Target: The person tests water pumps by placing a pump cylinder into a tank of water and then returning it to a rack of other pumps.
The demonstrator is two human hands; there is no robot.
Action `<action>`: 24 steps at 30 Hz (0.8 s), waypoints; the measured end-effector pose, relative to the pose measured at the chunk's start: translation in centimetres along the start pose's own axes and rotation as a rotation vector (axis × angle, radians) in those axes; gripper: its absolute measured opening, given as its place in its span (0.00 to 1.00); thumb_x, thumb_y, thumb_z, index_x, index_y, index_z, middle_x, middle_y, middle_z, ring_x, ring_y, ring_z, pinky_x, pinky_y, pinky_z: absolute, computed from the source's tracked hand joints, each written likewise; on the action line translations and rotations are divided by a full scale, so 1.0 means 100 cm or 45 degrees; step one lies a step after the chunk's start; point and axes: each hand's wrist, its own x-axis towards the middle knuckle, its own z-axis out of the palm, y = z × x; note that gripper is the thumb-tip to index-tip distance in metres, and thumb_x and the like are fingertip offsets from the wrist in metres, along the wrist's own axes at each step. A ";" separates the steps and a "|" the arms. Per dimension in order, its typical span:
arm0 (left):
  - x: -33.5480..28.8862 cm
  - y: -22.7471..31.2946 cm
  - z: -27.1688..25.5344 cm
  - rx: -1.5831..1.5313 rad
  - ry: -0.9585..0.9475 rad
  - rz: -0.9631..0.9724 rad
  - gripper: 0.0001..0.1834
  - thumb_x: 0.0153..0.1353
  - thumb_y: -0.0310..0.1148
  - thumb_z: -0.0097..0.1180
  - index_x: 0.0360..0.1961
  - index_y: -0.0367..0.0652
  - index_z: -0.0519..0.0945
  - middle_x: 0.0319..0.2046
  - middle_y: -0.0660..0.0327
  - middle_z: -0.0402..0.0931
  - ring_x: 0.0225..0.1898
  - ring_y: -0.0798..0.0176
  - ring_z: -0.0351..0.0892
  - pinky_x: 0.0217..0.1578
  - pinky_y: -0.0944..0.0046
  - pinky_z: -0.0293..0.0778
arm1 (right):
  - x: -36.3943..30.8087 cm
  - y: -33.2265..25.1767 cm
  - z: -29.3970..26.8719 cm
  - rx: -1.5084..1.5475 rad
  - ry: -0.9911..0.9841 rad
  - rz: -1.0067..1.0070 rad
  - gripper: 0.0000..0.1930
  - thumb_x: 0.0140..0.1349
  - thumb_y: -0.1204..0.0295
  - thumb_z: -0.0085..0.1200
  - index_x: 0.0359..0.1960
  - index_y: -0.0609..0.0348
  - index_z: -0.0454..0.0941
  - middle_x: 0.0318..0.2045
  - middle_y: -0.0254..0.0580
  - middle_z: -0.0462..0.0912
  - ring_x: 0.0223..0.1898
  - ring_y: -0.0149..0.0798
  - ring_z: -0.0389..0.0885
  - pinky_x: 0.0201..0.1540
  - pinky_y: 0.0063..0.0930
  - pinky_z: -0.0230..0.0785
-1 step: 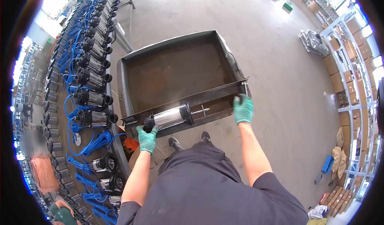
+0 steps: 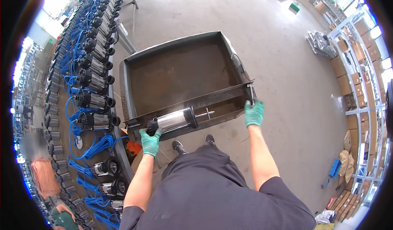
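Observation:
A submersible pump [image 2: 172,120] with a shiny steel body and black ends lies along the near ledge of a metal water tank [image 2: 130,86]. My left hand [image 2: 150,143], in a green glove, is closed round the pump's black left end. A metal rod with a small crossbar [image 2: 206,114] points at the pump's right end. At the ledge's right end stands a thin metal lever [image 2: 251,94]. My right hand [image 2: 254,114], also gloved in green, has its fingers closed on the lower end of that lever.
On my left, a long bench carries a row of similar pumps [image 2: 95,101] with coiled blue cables [image 2: 98,147]. An orange cloth [image 2: 134,147] lies beside the tank. Shelves with cardboard boxes [image 2: 338,66] line the right side. Other people [image 2: 63,215] are at the left.
My right hand has moved slightly right and toward me, and its fingers are now on the lever. The left hand and the pump have stayed in place.

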 end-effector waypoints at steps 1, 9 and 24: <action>0.002 0.003 0.006 -0.008 -0.017 0.007 0.34 0.58 0.41 0.79 0.53 0.35 0.69 0.45 0.56 0.80 0.44 0.60 0.78 0.51 0.59 0.76 | -0.004 0.042 0.010 -0.175 0.119 0.032 0.25 0.67 0.56 0.65 0.54 0.64 0.75 0.36 0.56 0.86 0.34 0.58 0.86 0.43 0.51 0.79; 0.013 -0.026 0.005 -0.071 -0.015 -0.046 0.29 0.59 0.35 0.78 0.50 0.39 0.69 0.44 0.57 0.80 0.43 0.62 0.77 0.49 0.61 0.77 | 0.107 0.027 0.031 0.691 -0.720 0.907 0.40 0.65 0.57 0.66 0.72 0.64 0.59 0.33 0.51 0.83 0.19 0.41 0.79 0.20 0.40 0.75; 0.010 -0.005 -0.002 0.089 -0.059 -0.052 0.32 0.59 0.38 0.79 0.50 0.37 0.67 0.43 0.54 0.80 0.42 0.60 0.76 0.48 0.57 0.77 | 0.009 -0.085 0.012 1.068 -1.230 0.678 0.05 0.68 0.69 0.52 0.39 0.54 0.78 0.27 0.31 0.77 0.26 0.27 0.72 0.26 0.28 0.66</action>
